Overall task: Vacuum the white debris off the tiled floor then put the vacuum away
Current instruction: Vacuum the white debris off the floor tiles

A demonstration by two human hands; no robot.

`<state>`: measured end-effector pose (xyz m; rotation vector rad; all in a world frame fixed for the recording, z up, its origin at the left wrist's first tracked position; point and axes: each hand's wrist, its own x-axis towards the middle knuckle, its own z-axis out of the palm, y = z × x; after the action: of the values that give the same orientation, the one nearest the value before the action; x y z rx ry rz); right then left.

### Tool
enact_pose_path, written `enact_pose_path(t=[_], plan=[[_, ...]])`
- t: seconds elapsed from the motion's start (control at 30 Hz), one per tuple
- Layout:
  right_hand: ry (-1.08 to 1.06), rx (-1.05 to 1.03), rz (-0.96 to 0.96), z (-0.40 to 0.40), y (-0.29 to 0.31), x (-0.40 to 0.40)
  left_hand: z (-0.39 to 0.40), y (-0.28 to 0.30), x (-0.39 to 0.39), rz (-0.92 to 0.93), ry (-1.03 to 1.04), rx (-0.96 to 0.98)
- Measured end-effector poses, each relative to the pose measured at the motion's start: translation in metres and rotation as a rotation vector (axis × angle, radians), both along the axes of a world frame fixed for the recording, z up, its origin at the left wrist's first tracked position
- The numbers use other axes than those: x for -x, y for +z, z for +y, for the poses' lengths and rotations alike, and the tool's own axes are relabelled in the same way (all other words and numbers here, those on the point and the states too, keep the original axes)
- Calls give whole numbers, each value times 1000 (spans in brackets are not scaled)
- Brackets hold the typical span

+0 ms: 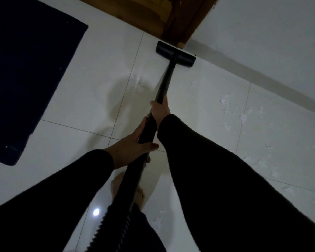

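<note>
From the head camera, the vacuuming step was in hand. The right hand gripped the vacuum wand higher up, and the left hand curled round it lower down. The floor head sat against the skirting by the wooden door frame. White debris lay scattered to the right on the tiled floor, well apart from the head, so the next move probably called for swinging the head rightward. The vacuum body was out of view; the hose ran off the bottom edge, and dim light blurred the smaller flecks.
</note>
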<state>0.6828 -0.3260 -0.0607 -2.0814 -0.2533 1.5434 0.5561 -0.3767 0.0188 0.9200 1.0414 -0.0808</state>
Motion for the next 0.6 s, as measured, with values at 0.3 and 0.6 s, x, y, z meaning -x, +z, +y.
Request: enact_pose_path(t=[0.3,0.6], plan=[[-78,15,-25,-11,1,-44,-13,-1,-25,-72,-29,-28],[-121,-2,-15,-50,-1,-61,-42,-3,-43,-68,-144,-91]])
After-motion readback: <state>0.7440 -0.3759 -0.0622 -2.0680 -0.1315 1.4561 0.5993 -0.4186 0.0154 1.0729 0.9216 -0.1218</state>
